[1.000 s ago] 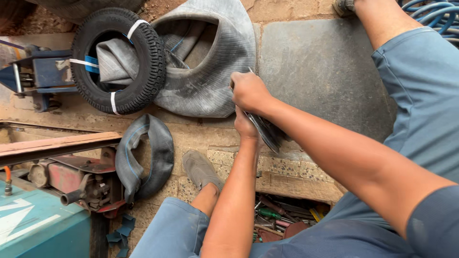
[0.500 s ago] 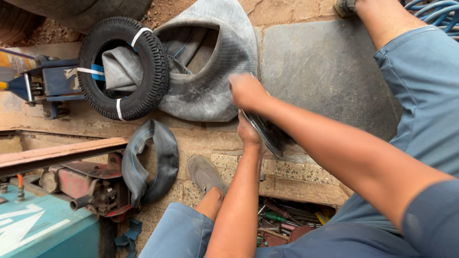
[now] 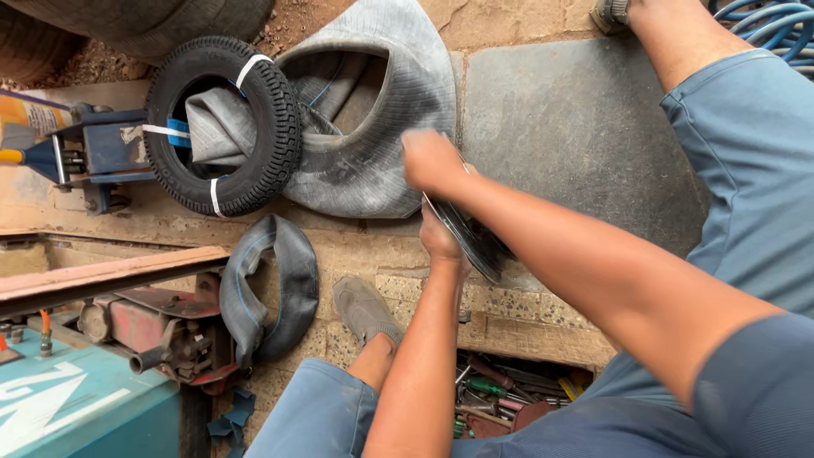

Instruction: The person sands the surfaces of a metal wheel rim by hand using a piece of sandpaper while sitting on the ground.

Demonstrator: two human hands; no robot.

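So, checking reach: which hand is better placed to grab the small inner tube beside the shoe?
Probably the left hand: it grips the dark rubber strip lower down, closer to the small inner tube. The right hand, blurred, sits farther up.

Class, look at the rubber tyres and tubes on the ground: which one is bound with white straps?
The small treaded black tyre at upper left. White straps cross it; the grey tube beside it and the dark tube below have none.

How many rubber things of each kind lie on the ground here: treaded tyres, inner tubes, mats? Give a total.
Small treaded tyre: 1
Large tyre, cut off by the top edge: 1
Inner tubes, a large grey one and a small dark one: 2
Dark mat: 1
Total: 5
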